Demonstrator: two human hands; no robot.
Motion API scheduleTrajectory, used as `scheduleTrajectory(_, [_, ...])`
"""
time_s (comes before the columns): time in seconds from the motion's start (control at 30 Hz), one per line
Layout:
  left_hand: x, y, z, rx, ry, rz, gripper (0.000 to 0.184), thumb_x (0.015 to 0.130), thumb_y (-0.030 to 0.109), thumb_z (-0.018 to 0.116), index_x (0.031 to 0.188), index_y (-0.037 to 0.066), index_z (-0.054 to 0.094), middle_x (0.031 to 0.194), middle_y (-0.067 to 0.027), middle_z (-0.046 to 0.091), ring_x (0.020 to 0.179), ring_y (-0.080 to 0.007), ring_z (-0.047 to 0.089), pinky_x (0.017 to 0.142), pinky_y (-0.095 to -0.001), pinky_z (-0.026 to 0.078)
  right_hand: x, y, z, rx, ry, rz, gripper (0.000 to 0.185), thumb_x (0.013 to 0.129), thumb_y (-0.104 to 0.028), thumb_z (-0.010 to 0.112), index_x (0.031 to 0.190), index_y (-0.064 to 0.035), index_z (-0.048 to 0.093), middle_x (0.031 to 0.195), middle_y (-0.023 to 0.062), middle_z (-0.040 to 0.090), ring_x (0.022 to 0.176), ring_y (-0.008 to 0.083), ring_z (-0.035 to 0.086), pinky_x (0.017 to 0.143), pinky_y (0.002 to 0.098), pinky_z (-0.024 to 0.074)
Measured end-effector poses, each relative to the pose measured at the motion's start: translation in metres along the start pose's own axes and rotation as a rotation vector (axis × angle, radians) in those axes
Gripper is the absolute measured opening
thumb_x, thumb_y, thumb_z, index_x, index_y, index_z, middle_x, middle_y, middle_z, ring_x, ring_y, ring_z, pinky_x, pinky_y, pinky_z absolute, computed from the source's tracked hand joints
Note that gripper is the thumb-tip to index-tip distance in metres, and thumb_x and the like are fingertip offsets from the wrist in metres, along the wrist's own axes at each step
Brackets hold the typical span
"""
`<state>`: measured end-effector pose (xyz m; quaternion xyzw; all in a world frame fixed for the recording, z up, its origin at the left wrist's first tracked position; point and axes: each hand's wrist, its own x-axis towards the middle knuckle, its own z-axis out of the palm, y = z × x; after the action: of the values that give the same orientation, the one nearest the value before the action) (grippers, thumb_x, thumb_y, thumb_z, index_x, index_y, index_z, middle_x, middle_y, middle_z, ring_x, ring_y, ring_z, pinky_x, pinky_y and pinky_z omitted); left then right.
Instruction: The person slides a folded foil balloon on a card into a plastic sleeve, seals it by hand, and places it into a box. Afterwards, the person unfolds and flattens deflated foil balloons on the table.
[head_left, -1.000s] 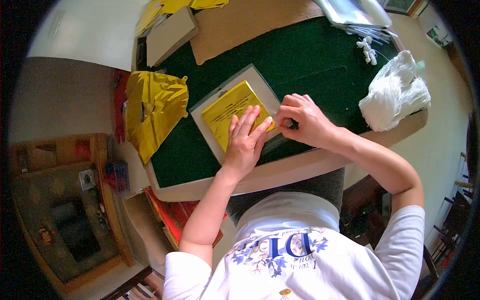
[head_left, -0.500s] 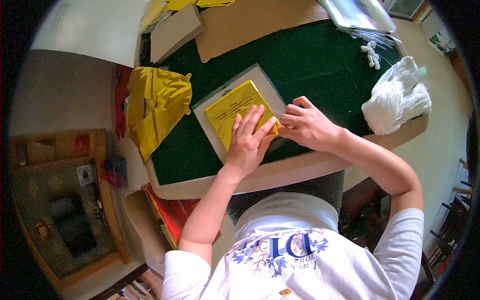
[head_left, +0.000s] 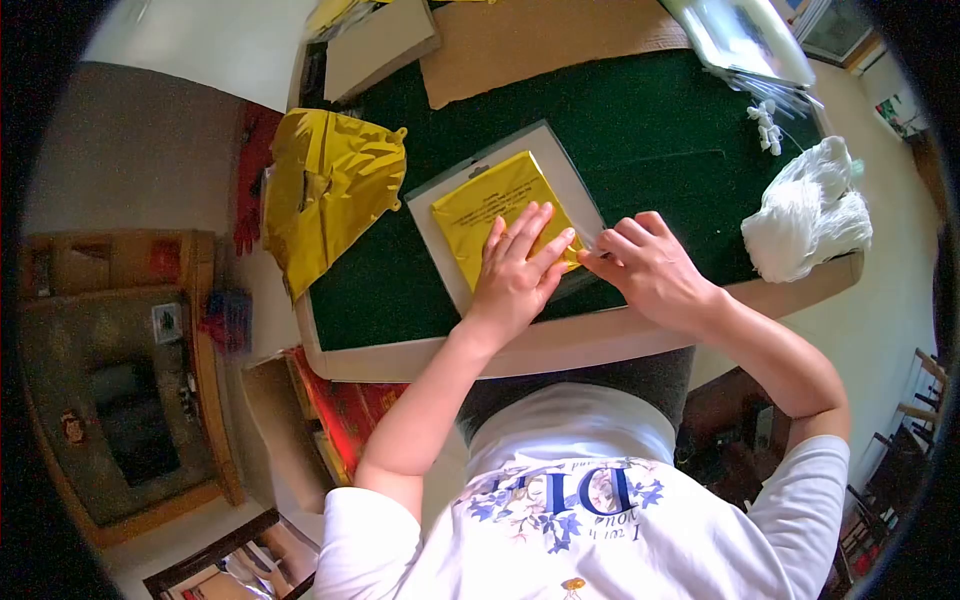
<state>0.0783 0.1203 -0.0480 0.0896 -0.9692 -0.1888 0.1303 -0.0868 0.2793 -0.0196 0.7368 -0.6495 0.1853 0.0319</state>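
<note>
A folded yellow foil packet (head_left: 495, 190) with lines of dark print lies on a pale card (head_left: 433, 222) that has a hanging slot at its top edge. My left hand (head_left: 515, 270) rests flat on the packet's lower right part, fingers apart. Beside the packet's right corner is my right hand (head_left: 645, 262), its fingers curled and the thumb and forefinger close to the edge. What those fingertips pinch is too small to make out. Clear plastic (head_left: 585, 282) shows under and beside the hands. To the left lies an unfolded, crinkled yellow foil piece (head_left: 335, 195) with small tabs.
The table (head_left: 640, 130) has a dark green top and a pale rim. Brown cardboard (head_left: 540, 45) and a pale box (head_left: 380, 55) lie at the back. At right are a stack of clear plastic sleeves (head_left: 745, 40), small white ties (head_left: 767, 125) and a white string bundle (head_left: 810, 215).
The view has shifted, so the table sits slightly higher and to the right. My right hand's fingers have flattened down at the packet's corner, where crumpled foil showed before. My left hand stays on the packet.
</note>
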Motion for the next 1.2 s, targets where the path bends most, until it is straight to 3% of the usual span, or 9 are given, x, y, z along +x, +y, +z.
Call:
scheduleTrajectory(0.13, [-0.001, 0.0, 0.001, -0.002, 0.008, 0.006, 0.045, 0.086, 0.016, 0.065, 0.129, 0.021, 0.057, 0.145, -0.0086, 0.042, 0.136, -0.0285, 0.038, 0.111, -0.0542, 0.026, -0.005, -0.002, -0.003, -0.047, -0.09, 0.026, 0.032, 0.082, -0.021, 0.056, 0.11, -0.0086, 0.065, 0.092, 0.0032, 0.052, 0.096, 0.0186, 0.051, 0.088, 0.0369, 0.0392])
scheduleTrajectory(0.43, [-0.001, -0.001, 0.003, -0.005, 0.032, 0.013, 0.042, 0.087, 0.017, 0.065, 0.129, 0.02, 0.057, 0.144, -0.0083, 0.043, 0.136, -0.028, 0.038, 0.111, -0.0543, 0.027, -0.006, -0.017, -0.003, -0.203, -0.063, 0.042, 0.028, 0.079, -0.02, 0.061, 0.103, -0.0072, 0.066, 0.092, 0.0024, 0.055, 0.096, 0.0182, 0.05, 0.088, 0.0366, 0.0392])
scheduleTrajectory(0.53, [-0.002, -0.002, 0.004, -0.006, 0.046, 0.02, 0.041, 0.087, 0.018, 0.065, 0.128, 0.02, 0.057, 0.143, -0.0092, 0.043, 0.135, -0.0291, 0.038, 0.11, -0.0553, 0.027, 0.001, -0.019, -0.01, -0.117, -0.091, 0.055, 0.027, 0.077, -0.016, 0.063, 0.102, -0.0053, 0.066, 0.089, 0.0036, 0.056, 0.093, 0.0209, 0.052, 0.086, 0.0373, 0.0416])
scheduleTrajectory(0.63, [-0.003, -0.004, 0.009, 0.009, 0.053, 0.029, 0.041, 0.087, 0.017, 0.065, 0.127, 0.02, 0.058, 0.142, -0.0112, 0.043, 0.134, -0.0308, 0.039, 0.11, -0.0565, 0.027, 0.035, 0.006, -0.007, 0.067, 0.059, 0.146, 0.035, 0.075, -0.011, 0.064, 0.109, -0.0028, 0.065, 0.102, 0.0064, 0.061, 0.099, 0.0255, 0.057, 0.092, 0.0412, 0.0435])
scheduleTrajectory(0.73, [-0.001, -0.004, 0.009, 0.016, 0.052, 0.04, 0.04, 0.087, 0.017, 0.064, 0.126, 0.02, 0.058, 0.141, -0.0132, 0.043, 0.134, -0.0325, 0.039, 0.109, -0.0578, 0.028, 0.067, 0.027, 0.031, 0.138, 0.236, 0.103, 0.044, 0.074, -0.008, 0.063, 0.118, -0.0017, 0.062, 0.121, 0.0109, 0.061, 0.113, 0.0284, 0.057, 0.103, 0.0441, 0.0399])
scheduleTrajectory(0.87, [-0.001, -0.001, 0.006, -0.023, 0.08, 0.022, 0.038, 0.088, 0.018, 0.063, 0.126, 0.019, 0.058, 0.14, -0.0144, 0.044, 0.134, -0.0333, 0.039, 0.108, -0.059, 0.028, 0.082, 0.036, 0.046, 0.052, 0.076, 0.107, 0.05, 0.073, -0.009, 0.065, 0.123, -0.0038, 0.06, 0.132, 0.0125, 0.056, 0.124, 0.0273, 0.051, 0.112, 0.0432, 0.0326])
scheduleTrajectory(0.97, [-0.003, -0.003, 0.007, -0.021, 0.093, 0.03, 0.038, 0.088, 0.018, 0.062, 0.126, 0.019, 0.058, 0.14, -0.0145, 0.044, 0.133, -0.0336, 0.039, 0.108, -0.0588, 0.028, 0.086, 0.037, 0.056, 0.038, 0.1, 0.168, 0.046, 0.075, -0.007, 0.065, 0.121, -0.0027, 0.062, 0.135, 0.0132, 0.054, 0.129, 0.0255, 0.048, 0.114, 0.0444, 0.0292])
scheduleTrajectory(1.07, [-0.003, -0.004, 0.009, -0.011, 0.118, 0.052, 0.038, 0.088, 0.021, 0.062, 0.126, 0.019, 0.057, 0.14, -0.0149, 0.044, 0.133, -0.0335, 0.04, 0.108, -0.0581, 0.028, 0.091, 0.036, 0.051, -0.037, 0.124, 0.12, 0.046, 0.072, -0.011, 0.064, 0.117, -0.0037, 0.063, 0.126, 0.0109, 0.059, 0.121, 0.0283, 0.053, 0.109, 0.043, 0.0354])
scheduleTrajectory(1.2, [-0.003, -0.007, 0.013, 0.078, 0.047, 0.042, 0.038, 0.086, 0.024, 0.064, 0.123, 0.017, 0.057, 0.131, -0.0162, 0.05, 0.126, -0.0353, 0.045, 0.105, -0.0578, 0.031, 0.121, 0.017, 0.043, 0.201, 0.176, -0.011, 0.038, 0.071, -0.01, 0.065, 0.108, -0.0045, 0.067, 0.118, 0.012, 0.061, 0.112, 0.0316, 0.056, 0.097, 0.0405, 0.0451])
